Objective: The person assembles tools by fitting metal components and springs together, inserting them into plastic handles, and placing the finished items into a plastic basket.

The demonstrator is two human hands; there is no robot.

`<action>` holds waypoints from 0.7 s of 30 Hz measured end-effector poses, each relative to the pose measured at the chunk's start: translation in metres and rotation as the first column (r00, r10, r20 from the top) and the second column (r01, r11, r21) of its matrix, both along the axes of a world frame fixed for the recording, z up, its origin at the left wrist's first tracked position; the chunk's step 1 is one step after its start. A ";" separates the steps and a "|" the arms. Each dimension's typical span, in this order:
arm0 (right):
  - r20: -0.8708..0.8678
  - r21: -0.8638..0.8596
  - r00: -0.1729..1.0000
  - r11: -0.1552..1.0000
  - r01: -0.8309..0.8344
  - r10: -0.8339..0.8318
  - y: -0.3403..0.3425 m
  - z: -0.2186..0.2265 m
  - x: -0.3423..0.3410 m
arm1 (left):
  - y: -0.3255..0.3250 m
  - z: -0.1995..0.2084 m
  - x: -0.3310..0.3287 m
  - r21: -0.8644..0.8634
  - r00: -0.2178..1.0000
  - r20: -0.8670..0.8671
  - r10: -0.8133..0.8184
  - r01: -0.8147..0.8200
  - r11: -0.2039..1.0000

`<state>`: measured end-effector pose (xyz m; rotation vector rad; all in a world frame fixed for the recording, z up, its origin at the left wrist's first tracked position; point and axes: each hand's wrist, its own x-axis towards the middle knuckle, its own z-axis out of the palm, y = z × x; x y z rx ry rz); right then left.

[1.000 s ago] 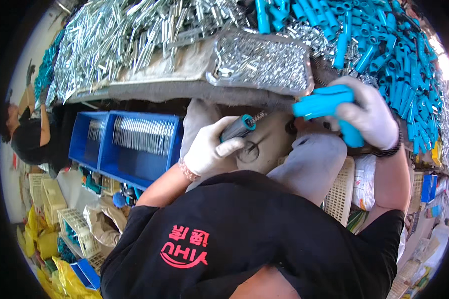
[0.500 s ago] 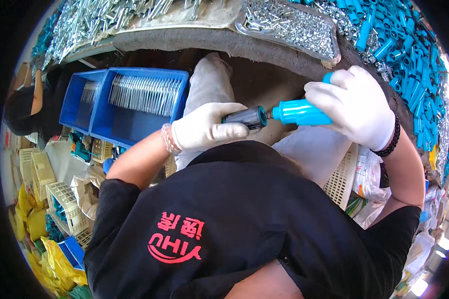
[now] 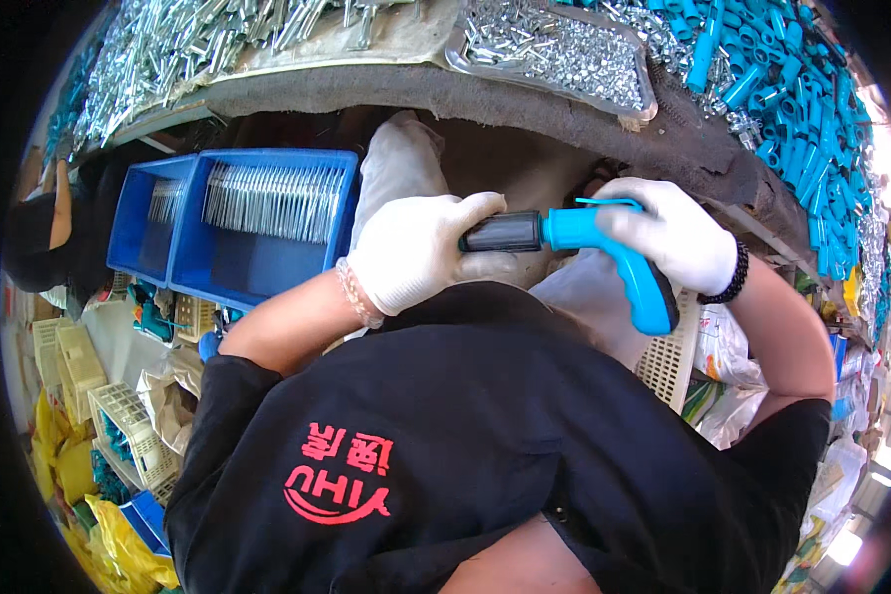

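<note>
White-gloved, my left hand (image 3: 406, 252) is wrapped round a short dark grey cylinder (image 3: 510, 232) with a black ring at its right end. In line with it lies a turquoise pistol-shaped tool body (image 3: 645, 292), whose curved grip hangs toward me. The two parts meet, or nearly so; whether they are joined I cannot tell. My right hand (image 3: 675, 236), gloved too, grips the body near the bend, and a thin turquoise lever (image 3: 604, 202) sticks out beside the fingers. Both parts are held above my lap.
Beyond my knees runs a cloth-edged workbench (image 3: 366, 87) with metal rods (image 3: 238, 30), a clear tray (image 3: 653, 99) of small metal pieces and a turquoise parts heap (image 3: 812, 148). Blue bins (image 3: 238, 287) with wire-like metal parts stand left. A co-worker's arm (image 3: 61, 203) shows far left.
The spring visible between the cylinder and turquoise body no longer shows, and the gap has closed. The body's grip now points toward me. My right hand has moved lower and slightly left.
</note>
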<state>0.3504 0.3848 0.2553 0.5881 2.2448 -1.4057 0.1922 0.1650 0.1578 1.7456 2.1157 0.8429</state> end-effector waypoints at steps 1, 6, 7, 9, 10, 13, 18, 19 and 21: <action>-0.005 0.007 1.000 1.000 0.000 0.000 0.001 -0.006 0.001 | 0.001 0.000 0.001 0.007 1.000 -0.005 0.000 0.000 1.000; -0.602 -0.023 0.783 0.984 0.179 -0.156 0.009 -0.032 0.024 | 0.002 -0.016 -0.003 0.069 0.976 0.193 0.102 -0.117 0.991; -0.193 -0.446 0.829 0.800 0.402 -0.524 -0.005 -0.029 0.025 | 0.002 -0.018 -0.006 0.072 0.976 0.191 0.109 -0.125 0.990; -0.463 -0.246 0.811 0.931 0.270 -0.358 0.006 -0.072 0.051 | 0.007 -0.017 -0.007 0.058 0.992 0.123 0.026 -0.033 0.998; -0.638 0.109 0.752 0.947 0.303 -0.167 0.002 -0.076 0.047 | 0.008 -0.014 -0.006 0.057 0.992 0.121 0.028 -0.035 0.998; -0.609 0.560 0.793 0.700 0.444 -0.016 -0.010 -0.056 0.052 | 0.012 -0.001 -0.003 -0.061 0.998 0.040 -0.049 0.051 0.997; -0.853 0.414 0.495 0.792 0.450 0.165 0.010 -0.044 0.046 | 0.003 0.008 -0.007 0.067 0.930 0.346 -0.123 0.106 0.992; -0.912 0.029 0.381 0.904 0.427 -0.151 -0.003 -0.043 0.047 | 0.005 0.001 -0.010 0.183 0.805 0.570 -0.166 0.073 0.980; -0.945 0.226 0.271 0.964 0.138 0.183 -0.001 -0.034 0.040 | 0.007 0.004 -0.011 0.008 0.760 0.645 -0.076 0.093 0.996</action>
